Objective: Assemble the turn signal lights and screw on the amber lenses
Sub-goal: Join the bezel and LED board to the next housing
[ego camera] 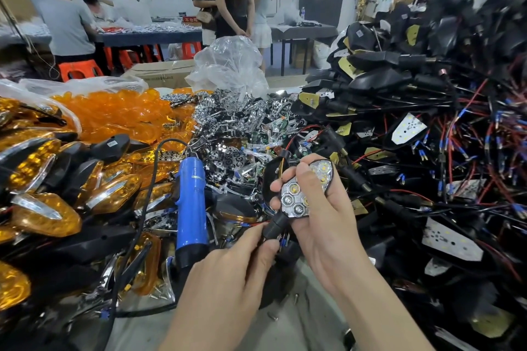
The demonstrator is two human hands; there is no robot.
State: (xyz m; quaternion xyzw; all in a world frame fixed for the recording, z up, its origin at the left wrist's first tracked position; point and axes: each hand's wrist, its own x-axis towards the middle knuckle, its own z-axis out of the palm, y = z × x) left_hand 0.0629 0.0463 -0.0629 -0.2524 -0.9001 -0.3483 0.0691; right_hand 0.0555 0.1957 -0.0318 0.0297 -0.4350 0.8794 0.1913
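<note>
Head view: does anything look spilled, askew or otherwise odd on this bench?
Mild disorder only: loose screws lie scattered on the bare bench, and the blue screwdriver lies dumped on the parts heap. The held turn signal light looks intact.

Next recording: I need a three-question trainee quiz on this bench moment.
1. True or false: the blue electric screwdriver is in a hand.
2. Which hand grips the turn signal light at its reflector face? A) left B) right
3. Fill in: the loose amber lenses are heaped to the ___ of the chrome reflectors.
Key: 1 false, it lies on the parts. 2 B: the right hand grips it, while the left hand pinches its black stem. 3 left.
</note>
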